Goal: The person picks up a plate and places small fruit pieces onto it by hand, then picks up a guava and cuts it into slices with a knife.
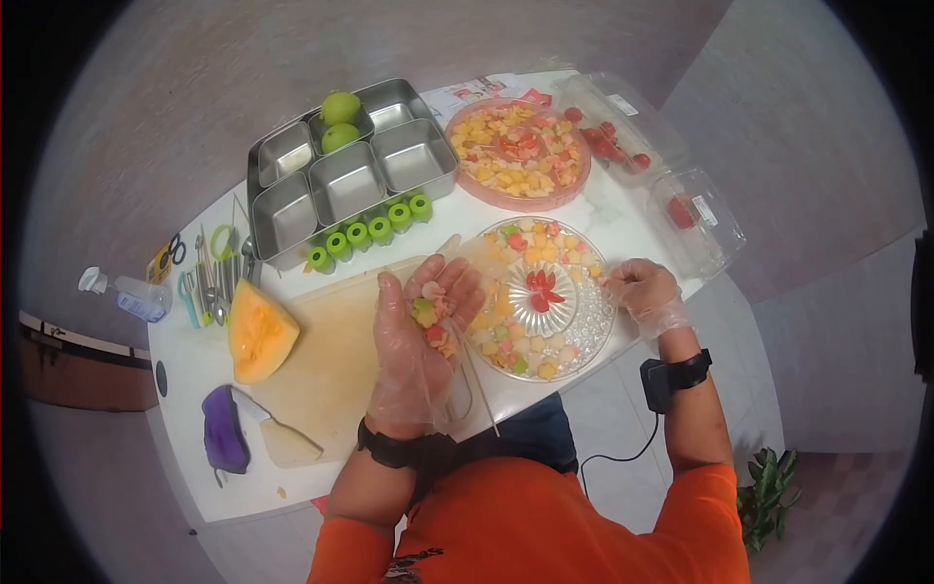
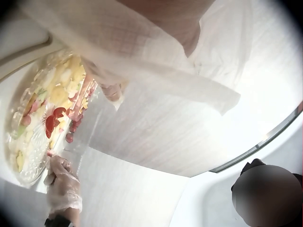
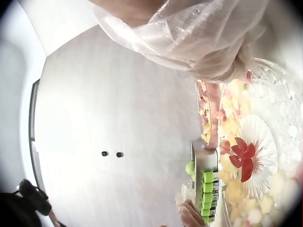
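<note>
My gloved left hand (image 1: 409, 336) is palm up, its cupped fingers holding small cut fruit pieces (image 1: 426, 311) in pink, green and pale orange. It is over the cutting board's right side, left of a round clear glass plate (image 1: 595, 319). At that plate's right rim, my gloved right hand (image 1: 646, 292) has its fingers bent together and pinches a small red piece (image 3: 248, 75). Flower-shaped yellow, white, pink and green fruit pieces (image 1: 547, 370) lie around the plate. Red petal-like slices (image 3: 244, 153) fan out at its middle.
Behind the plate stands a pink divided tray (image 1: 520, 201) of cut fruit. Clear boxes (image 1: 671, 146) with red fruit are at right. A steel compartment tray (image 1: 282, 255), green-topped cutters (image 1: 379, 230), a melon wedge (image 1: 261, 336), a knife (image 1: 292, 438) and a cutting board (image 1: 331, 331) lie left.
</note>
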Demonstrator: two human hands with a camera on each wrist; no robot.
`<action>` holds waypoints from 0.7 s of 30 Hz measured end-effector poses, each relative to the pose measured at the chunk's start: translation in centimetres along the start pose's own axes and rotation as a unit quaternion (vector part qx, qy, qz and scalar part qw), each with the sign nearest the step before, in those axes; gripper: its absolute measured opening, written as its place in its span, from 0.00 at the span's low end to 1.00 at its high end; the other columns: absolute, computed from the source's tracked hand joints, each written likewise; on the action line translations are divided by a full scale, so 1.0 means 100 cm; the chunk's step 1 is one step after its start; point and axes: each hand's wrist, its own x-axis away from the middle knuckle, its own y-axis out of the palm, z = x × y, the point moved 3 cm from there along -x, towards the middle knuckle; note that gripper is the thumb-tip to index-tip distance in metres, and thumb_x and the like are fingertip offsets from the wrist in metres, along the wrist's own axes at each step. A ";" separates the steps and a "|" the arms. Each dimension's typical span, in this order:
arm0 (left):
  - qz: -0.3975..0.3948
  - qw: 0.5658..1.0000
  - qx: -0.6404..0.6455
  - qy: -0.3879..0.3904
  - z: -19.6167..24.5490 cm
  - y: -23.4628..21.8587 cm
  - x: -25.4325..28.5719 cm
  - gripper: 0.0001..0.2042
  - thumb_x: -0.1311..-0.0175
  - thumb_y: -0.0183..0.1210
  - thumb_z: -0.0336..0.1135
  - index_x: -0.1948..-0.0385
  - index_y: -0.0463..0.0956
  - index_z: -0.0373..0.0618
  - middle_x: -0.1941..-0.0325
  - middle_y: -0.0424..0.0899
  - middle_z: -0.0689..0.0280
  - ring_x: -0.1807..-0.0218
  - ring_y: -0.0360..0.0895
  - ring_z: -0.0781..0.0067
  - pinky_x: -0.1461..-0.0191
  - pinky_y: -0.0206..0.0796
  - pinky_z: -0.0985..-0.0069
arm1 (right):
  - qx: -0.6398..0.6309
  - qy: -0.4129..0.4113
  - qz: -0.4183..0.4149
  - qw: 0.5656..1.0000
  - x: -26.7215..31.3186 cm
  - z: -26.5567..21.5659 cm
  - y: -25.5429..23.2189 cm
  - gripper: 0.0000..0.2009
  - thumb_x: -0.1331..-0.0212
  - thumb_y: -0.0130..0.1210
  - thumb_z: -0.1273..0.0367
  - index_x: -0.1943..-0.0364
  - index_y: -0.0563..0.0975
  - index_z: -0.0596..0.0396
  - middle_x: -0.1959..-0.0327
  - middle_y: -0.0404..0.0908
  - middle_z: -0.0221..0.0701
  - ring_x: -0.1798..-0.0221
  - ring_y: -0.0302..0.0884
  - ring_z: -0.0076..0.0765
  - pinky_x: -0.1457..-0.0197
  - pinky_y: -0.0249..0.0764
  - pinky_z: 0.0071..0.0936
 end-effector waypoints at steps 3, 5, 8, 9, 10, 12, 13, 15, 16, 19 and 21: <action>-0.005 1.000 0.000 0.000 0.001 -0.002 0.000 0.32 0.27 0.42 0.63 0.42 0.66 0.38 0.41 0.75 0.50 0.40 0.75 0.52 0.32 0.66 0.55 | -0.021 0.021 0.011 0.999 0.004 0.001 -0.001 0.09 0.47 0.69 0.66 0.68 0.84 0.57 0.72 0.81 0.28 0.69 0.76 0.24 0.62 0.73 0.23; -0.002 1.000 -0.002 0.003 0.001 -0.002 -0.001 0.32 0.27 0.42 0.63 0.42 0.67 0.38 0.41 0.75 0.50 0.40 0.75 0.52 0.32 0.66 0.55 | -0.025 0.015 0.019 0.999 0.003 0.005 -0.001 0.08 0.46 0.69 0.69 0.68 0.83 0.58 0.72 0.80 0.24 0.68 0.74 0.20 0.62 0.72 0.21; -0.010 1.000 0.008 -0.003 -0.004 -0.003 -0.004 0.31 0.26 0.41 0.62 0.42 0.67 0.39 0.41 0.75 0.51 0.40 0.75 0.52 0.32 0.65 0.55 | -0.046 -0.067 0.077 0.994 0.006 0.006 -0.005 0.09 0.46 0.66 0.68 0.66 0.83 0.59 0.70 0.82 0.33 0.68 0.78 0.26 0.61 0.74 0.25; -0.016 1.000 0.019 -0.010 -0.004 -0.005 -0.004 0.31 0.26 0.40 0.62 0.42 0.67 0.39 0.41 0.76 0.51 0.41 0.75 0.53 0.32 0.65 0.56 | -0.036 -0.121 0.078 0.989 0.013 -0.007 -0.009 0.07 0.46 0.65 0.70 0.66 0.83 0.59 0.71 0.82 0.33 0.69 0.78 0.28 0.61 0.74 0.26; -0.007 1.000 0.013 0.005 -0.003 -0.007 -0.004 0.31 0.26 0.40 0.62 0.42 0.67 0.39 0.41 0.76 0.51 0.41 0.75 0.53 0.32 0.65 0.56 | -0.029 -0.178 0.077 0.981 0.019 -0.024 -0.009 0.06 0.46 0.63 0.71 0.66 0.83 0.59 0.71 0.82 0.34 0.69 0.78 0.29 0.62 0.74 0.27; -0.002 0.999 0.025 -0.021 -0.005 -0.007 -0.007 0.31 0.25 0.38 0.62 0.41 0.66 0.39 0.42 0.76 0.51 0.40 0.75 0.52 0.31 0.64 0.55 | -0.014 -0.237 0.063 0.969 0.034 -0.060 -0.003 0.06 0.46 0.63 0.72 0.66 0.83 0.58 0.72 0.81 0.34 0.70 0.78 0.30 0.62 0.73 0.27; 0.005 1.000 0.019 -0.010 -0.004 -0.006 -0.007 0.31 0.25 0.38 0.62 0.41 0.66 0.39 0.42 0.76 0.51 0.40 0.75 0.52 0.31 0.64 0.55 | 0.019 -0.283 0.070 0.957 0.044 -0.074 -0.005 0.05 0.46 0.63 0.73 0.66 0.83 0.58 0.73 0.81 0.34 0.70 0.77 0.32 0.63 0.73 0.28; 0.026 0.999 0.027 -0.007 -0.003 -0.002 -0.008 0.31 0.27 0.41 0.63 0.47 0.70 0.38 0.50 0.80 0.53 0.48 0.79 0.59 0.38 0.70 0.61 | 0.024 -0.322 0.057 0.945 0.056 -0.093 -0.002 0.04 0.46 0.62 0.74 0.67 0.82 0.58 0.75 0.77 0.33 0.72 0.74 0.31 0.65 0.70 0.27; -0.192 0.972 0.130 -0.035 -0.014 -0.014 -0.031 0.29 0.26 0.42 0.61 0.49 0.70 0.39 0.53 0.80 0.57 0.51 0.79 0.63 0.41 0.71 0.64 | 0.031 -0.362 0.047 0.930 0.061 -0.107 0.005 0.03 0.46 0.61 0.75 0.68 0.81 0.58 0.77 0.73 0.32 0.74 0.71 0.30 0.67 0.67 0.27; -0.239 0.967 -0.009 0.089 -0.017 -0.031 -0.033 0.21 0.26 0.46 0.55 0.54 0.72 0.44 0.62 0.77 0.66 0.60 0.76 0.72 0.48 0.70 0.71 | 0.048 -0.350 0.028 0.935 0.068 -0.108 0.024 0.03 0.45 0.60 0.77 0.67 0.81 0.60 0.74 0.77 0.33 0.71 0.73 0.31 0.65 0.69 0.26; -0.088 0.993 0.082 -0.016 -0.027 -0.026 -0.035 0.17 0.30 0.53 0.55 0.56 0.72 0.52 0.60 0.74 0.69 0.57 0.74 0.74 0.50 0.69 0.70 | 0.025 -0.306 0.013 0.952 0.059 -0.096 0.025 0.05 0.45 0.60 0.77 0.65 0.80 0.63 0.69 0.77 0.32 0.67 0.73 0.30 0.60 0.71 0.29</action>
